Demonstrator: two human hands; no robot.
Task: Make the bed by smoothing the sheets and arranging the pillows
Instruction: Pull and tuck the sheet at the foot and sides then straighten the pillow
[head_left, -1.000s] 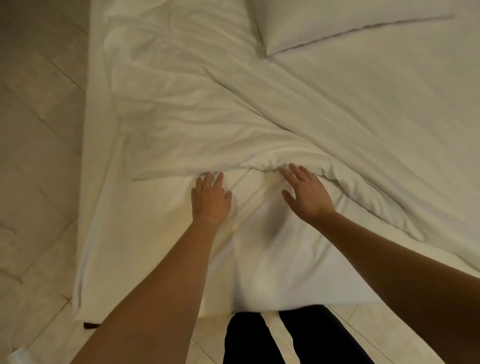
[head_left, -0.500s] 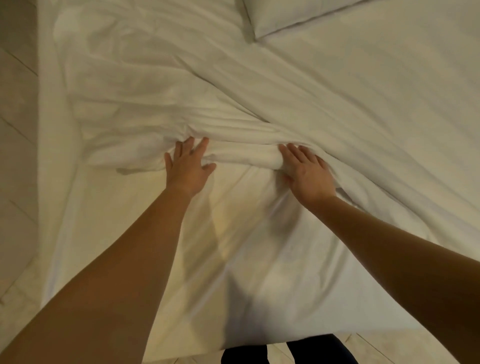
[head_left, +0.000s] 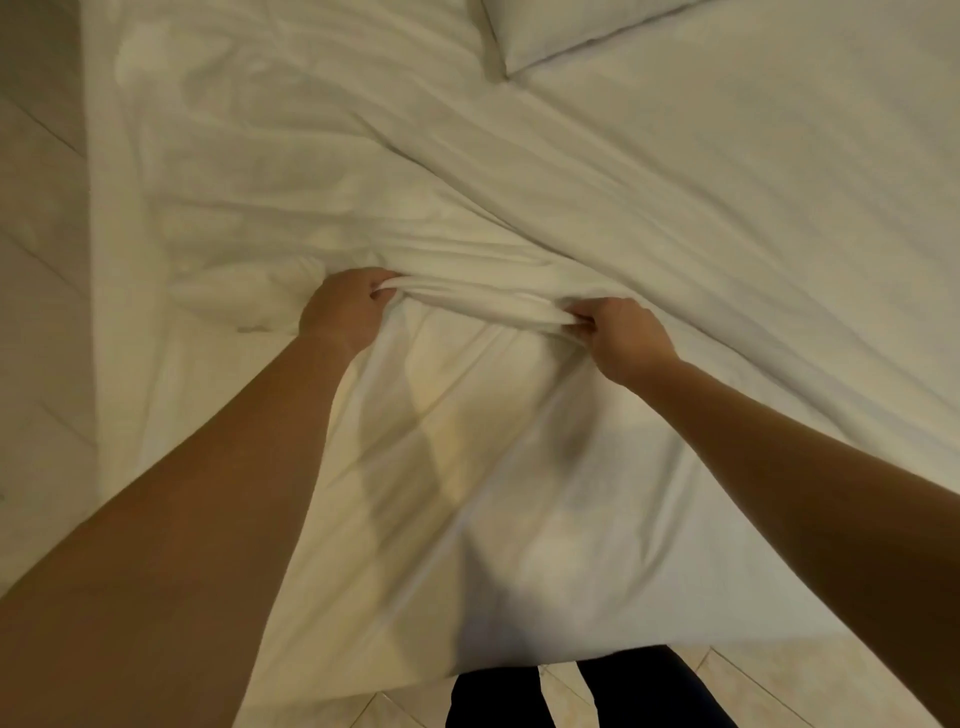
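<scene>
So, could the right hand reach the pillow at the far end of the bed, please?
Probably not yet: the right hand grips the bunched sheet, and the pillow lies well up the bed. Nothing blocks the way.

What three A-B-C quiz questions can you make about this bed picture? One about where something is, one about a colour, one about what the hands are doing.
1. Where is the pillow?
A. at the top edge of the view
B. on the floor
C. under the arms

2. What colour is the crumpled sheet?
A. blue
B. white
C. red

3. What are the left hand and right hand doing?
A. lying flat
B. gripping a bunched fold of the crumpled sheet
C. lifting the pillow

Answers:
1 A, only its corner shows up there.
2 B, it looks white.
3 B, the fingers of both curl round the fold.
</scene>
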